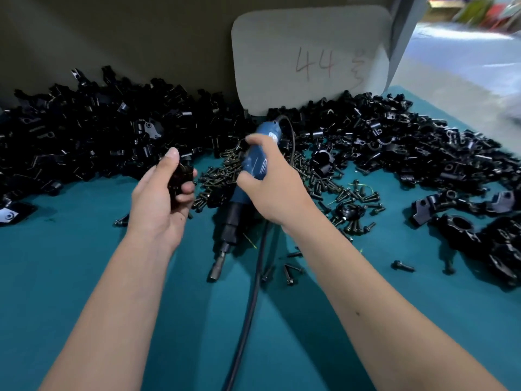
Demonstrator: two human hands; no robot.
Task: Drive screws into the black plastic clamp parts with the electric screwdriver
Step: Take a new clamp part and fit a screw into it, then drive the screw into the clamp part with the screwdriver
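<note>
My left hand (160,198) is closed around a black plastic clamp part (180,179), held above the teal table. My right hand (275,187) wraps over the blue electric screwdriver (255,162), fingers curled on its body. The tool lies tilted, its black nose and metal bit (218,263) pointing toward me, just above or on the table. A heap of dark screws (220,176) lies right behind and beside the screwdriver, between my hands.
Big piles of black clamp parts (84,131) run along the back wall, and another pile (408,142) spreads right. Assembled clamps (479,241) sit at the right edge. A card marked 44 (310,60) leans on the wall. The tool's black cable (253,300) runs toward me.
</note>
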